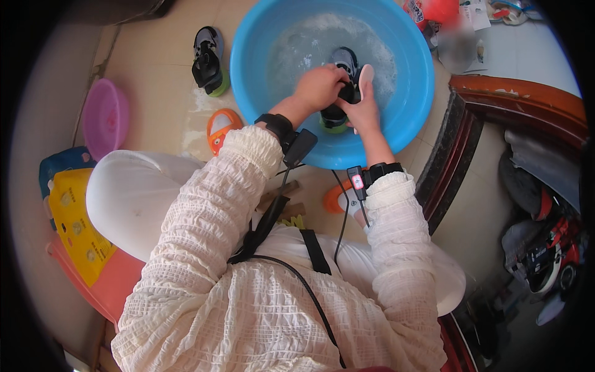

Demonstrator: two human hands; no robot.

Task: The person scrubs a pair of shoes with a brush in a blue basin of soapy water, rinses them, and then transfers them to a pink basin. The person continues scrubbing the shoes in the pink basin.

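A grey and black sneaker (345, 56) with a lime-green heel lies in a blue plastic basin (409, 125) of sudsy water, its toe pointing away from me. My left hand (321, 85) grips the shoe's upper near the laces, its fingertips bent in at the opening. In my right hand (364, 110) is a pale pink brush (366, 76), held on edge along the shoe's right side; its bristles are hidden. The right thumb reaches over to the dark collar of the shoe. Both hands are over the basin.
A matching sneaker (208, 63) stands on the wet tiles left of the basin. Further left are a pink basin (106, 120) and a yellow package (76, 218). An orange slipper (222, 128) lies nearby. A dark red wooden frame (516, 88) borders the right side.
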